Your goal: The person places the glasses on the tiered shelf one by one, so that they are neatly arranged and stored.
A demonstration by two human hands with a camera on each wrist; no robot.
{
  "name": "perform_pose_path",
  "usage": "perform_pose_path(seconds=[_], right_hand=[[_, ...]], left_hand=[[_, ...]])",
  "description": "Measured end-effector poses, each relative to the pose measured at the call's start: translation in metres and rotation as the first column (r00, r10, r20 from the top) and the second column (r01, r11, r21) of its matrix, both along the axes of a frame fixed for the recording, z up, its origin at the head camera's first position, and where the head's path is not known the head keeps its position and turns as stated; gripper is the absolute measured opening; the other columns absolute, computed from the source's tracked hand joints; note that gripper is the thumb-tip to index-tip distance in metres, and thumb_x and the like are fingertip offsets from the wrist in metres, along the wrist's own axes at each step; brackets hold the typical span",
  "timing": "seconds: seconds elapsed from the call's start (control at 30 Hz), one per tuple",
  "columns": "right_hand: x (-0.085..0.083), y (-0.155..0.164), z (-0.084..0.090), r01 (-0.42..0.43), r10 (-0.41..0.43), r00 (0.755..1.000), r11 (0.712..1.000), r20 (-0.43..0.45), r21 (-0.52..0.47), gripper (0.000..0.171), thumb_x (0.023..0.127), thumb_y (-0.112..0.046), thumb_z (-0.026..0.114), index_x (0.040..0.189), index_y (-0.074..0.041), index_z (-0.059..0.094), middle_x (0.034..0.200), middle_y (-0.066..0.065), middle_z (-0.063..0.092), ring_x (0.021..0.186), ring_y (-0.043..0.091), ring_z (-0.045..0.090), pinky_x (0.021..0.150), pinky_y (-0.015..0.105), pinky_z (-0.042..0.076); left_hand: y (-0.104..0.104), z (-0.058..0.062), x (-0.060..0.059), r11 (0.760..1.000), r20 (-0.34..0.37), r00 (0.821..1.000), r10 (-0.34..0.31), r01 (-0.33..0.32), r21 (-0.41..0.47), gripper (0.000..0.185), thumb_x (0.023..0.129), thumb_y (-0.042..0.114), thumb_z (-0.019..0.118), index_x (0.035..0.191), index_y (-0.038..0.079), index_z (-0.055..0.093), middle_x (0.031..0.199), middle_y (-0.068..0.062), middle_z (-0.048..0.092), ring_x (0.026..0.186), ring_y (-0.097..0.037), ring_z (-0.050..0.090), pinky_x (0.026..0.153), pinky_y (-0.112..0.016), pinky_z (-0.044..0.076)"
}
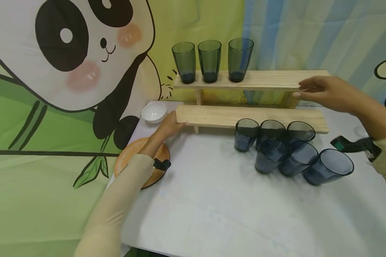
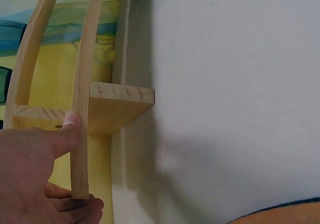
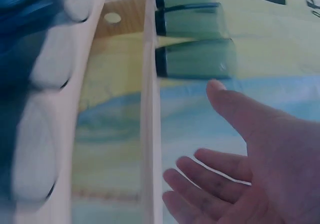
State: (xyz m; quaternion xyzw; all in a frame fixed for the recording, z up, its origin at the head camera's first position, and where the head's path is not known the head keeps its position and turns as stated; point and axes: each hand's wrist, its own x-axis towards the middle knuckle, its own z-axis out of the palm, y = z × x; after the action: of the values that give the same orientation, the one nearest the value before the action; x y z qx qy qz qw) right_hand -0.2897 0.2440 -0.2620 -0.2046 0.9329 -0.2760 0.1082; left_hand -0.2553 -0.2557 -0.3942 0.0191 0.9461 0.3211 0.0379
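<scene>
A two-tier wooden shelf [image 1: 251,116] stands at the back of the white table. My left hand [image 1: 170,125] grips the left end of its lower board. In the left wrist view the thumb [image 2: 71,119] lies against the board's edge and the fingers curl round its end. Beside the right end of the upper board [image 1: 276,80] is my right hand [image 1: 331,92]. Its fingers and thumb are spread apart with nothing between them in the right wrist view. On the upper board, towards the left, a row of three green-tinted glasses [image 1: 209,61] stands upright.
Several blue-tinted glasses [image 1: 271,156] stand in two rows of three in front of the shelf, right of centre. A white bowl [image 1: 153,112] is at the back left. Under my left forearm lies a round orange-brown plate [image 1: 161,153]. A printed panda curtain [image 1: 67,103] hangs behind.
</scene>
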Motion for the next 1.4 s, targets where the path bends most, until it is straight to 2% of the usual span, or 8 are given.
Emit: perform_pose_path(seconds=[0.23, 0.43, 0.57, 0.67, 0.8, 0.97, 1.23, 1.4], right_hand=[[0.055, 0.059, -0.043, 0.071, -0.072, 0.997, 0.997, 0.037, 0.036, 0.074, 0.103, -0.039, 0.057, 0.151, 0.009, 0.028, 0.145, 0.042, 0.032, 0.127, 0.063, 0.03, 0.093, 0.078, 0.028], [0.098, 0.075, -0.082, 0.072, -0.074, 0.984, 0.997, 0.163, 0.014, 0.093, 0.1, -0.036, 0.063, 0.154, 0.011, 0.004, 0.152, 0.043, 0.008, 0.134, 0.065, 0.012, 0.1, 0.078, 0.019], [0.118, 0.077, -0.102, 0.089, -0.089, 0.98, 0.996, 0.178, 0.007, 0.105, 0.096, -0.036, 0.07, 0.155, 0.008, -0.006, 0.153, 0.043, 0.001, 0.134, 0.066, 0.006, 0.097, 0.081, 0.013], [0.129, 0.077, -0.116, 0.106, -0.103, 0.981, 0.994, 0.162, -0.011, 0.107, 0.094, -0.034, 0.073, 0.156, 0.005, -0.005, 0.15, 0.045, 0.009, 0.131, 0.067, 0.017, 0.094, 0.079, 0.025], [0.139, 0.078, -0.135, 0.151, -0.136, 0.981, 0.983, 0.136, -0.106, 0.104, 0.091, -0.027, 0.077, 0.158, 0.0, 0.002, 0.14, 0.044, 0.027, 0.116, 0.059, 0.039, 0.079, 0.049, 0.053], [0.147, 0.079, -0.153, 0.21, -0.186, 0.975, 0.949, 0.118, -0.237, 0.102, 0.09, -0.021, 0.078, 0.157, -0.001, 0.004, 0.138, 0.04, 0.032, 0.114, 0.054, 0.044, 0.066, 0.012, 0.046], [0.162, 0.082, -0.177, 0.231, -0.227, 0.973, 0.916, 0.051, -0.328, 0.078, 0.086, -0.014, 0.081, 0.142, 0.003, 0.03, 0.131, 0.02, 0.044, 0.105, 0.001, 0.044, 0.078, 0.001, 0.035], [0.169, 0.084, -0.188, 0.248, -0.261, 0.965, 0.903, 0.011, -0.352, 0.073, 0.085, -0.015, 0.083, 0.138, 0.001, 0.036, 0.125, 0.014, 0.047, 0.104, -0.003, 0.046, 0.081, 0.001, 0.035]], left_hand=[[-0.003, 0.001, 0.001, 1.0, -0.012, 1.0, 0.003, -0.003, 0.013, 0.073, 0.094, 0.028, 0.073, 0.147, -0.006, 0.037, 0.137, -0.027, 0.05, 0.125, -0.037, 0.049, 0.108, -0.046, 0.037], [-0.006, 0.003, 0.002, 1.0, 0.01, 1.0, 0.024, -0.024, 0.002, 0.075, 0.094, 0.028, 0.072, 0.146, -0.009, 0.034, 0.137, -0.029, 0.048, 0.126, -0.037, 0.049, 0.107, -0.046, 0.037], [-0.007, 0.006, 0.002, 1.0, 0.005, 1.0, 0.029, -0.029, 0.006, 0.075, 0.094, 0.029, 0.072, 0.147, -0.008, 0.034, 0.138, -0.029, 0.048, 0.126, -0.037, 0.048, 0.108, -0.046, 0.036], [-0.008, 0.006, 0.003, 1.0, 0.006, 1.0, 0.027, -0.027, 0.01, 0.075, 0.095, 0.029, 0.072, 0.148, -0.007, 0.034, 0.138, -0.028, 0.048, 0.126, -0.037, 0.048, 0.108, -0.047, 0.036], [-0.007, 0.004, 0.004, 1.0, 0.008, 1.0, 0.027, -0.027, 0.005, 0.075, 0.095, 0.03, 0.071, 0.148, -0.007, 0.034, 0.138, -0.028, 0.048, 0.126, -0.037, 0.048, 0.108, -0.047, 0.036], [-0.006, 0.002, 0.005, 1.0, -0.009, 1.0, 0.013, -0.013, 0.022, 0.074, 0.095, 0.028, 0.072, 0.149, -0.006, 0.034, 0.139, -0.028, 0.048, 0.127, -0.038, 0.048, 0.109, -0.047, 0.035], [-0.002, -0.003, 0.003, 0.999, -0.018, 1.0, -0.012, 0.012, 0.041, 0.073, 0.095, 0.026, 0.071, 0.149, -0.006, 0.035, 0.14, -0.028, 0.048, 0.129, -0.038, 0.047, 0.11, -0.046, 0.035], [0.002, -0.002, 0.002, 0.999, -0.018, 1.0, -0.009, 0.009, 0.049, 0.073, 0.095, 0.027, 0.072, 0.149, -0.006, 0.035, 0.14, -0.027, 0.049, 0.128, -0.036, 0.048, 0.11, -0.045, 0.035]])
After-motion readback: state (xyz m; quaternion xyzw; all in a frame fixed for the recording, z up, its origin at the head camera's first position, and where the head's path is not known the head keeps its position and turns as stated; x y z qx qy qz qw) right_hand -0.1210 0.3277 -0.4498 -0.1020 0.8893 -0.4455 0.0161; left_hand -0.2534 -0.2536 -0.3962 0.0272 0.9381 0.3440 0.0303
